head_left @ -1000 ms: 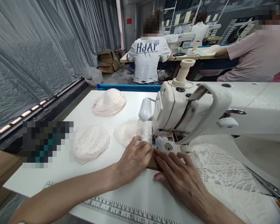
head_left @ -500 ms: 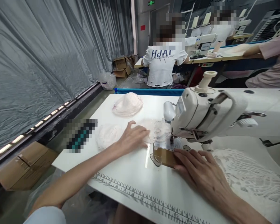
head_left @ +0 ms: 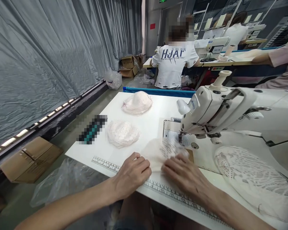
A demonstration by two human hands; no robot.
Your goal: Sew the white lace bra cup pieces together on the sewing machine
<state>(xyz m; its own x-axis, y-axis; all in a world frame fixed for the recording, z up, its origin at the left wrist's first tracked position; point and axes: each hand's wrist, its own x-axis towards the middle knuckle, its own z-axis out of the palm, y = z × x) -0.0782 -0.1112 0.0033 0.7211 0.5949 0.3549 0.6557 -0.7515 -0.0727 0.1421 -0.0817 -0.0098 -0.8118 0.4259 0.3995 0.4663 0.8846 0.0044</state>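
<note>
Lace piece, pale and sheer, lies flat on the white counter at its near edge, just in front of the needle area of the sewing machine; we find it between and partly under both hands. Our left hand rests palm down with fingers loosely curled, fingertips touching the near left edge of the lace piece, not closed around anything. Our right hand lies palm down with fingers spread, pressing on the near right part of the same piece; we cannot tell whether any fabric is pinched beneath it. Printed ruler runs along the counter edge, passing under both hands. Brown patch shows on the counter just beside the lace piece, at the machine's base. Second lace cup sits to the left, apart from the hands; pink cup stack sits farther back, well apart. Large lace panel lies on the counter to the right, under the machine arm. Cardboard box stands on the floor at left, near a clear plastic bag. Grey plastic curtain covers the left wall. Person in a white printed shirt stands at a far bench, back turned.
</note>
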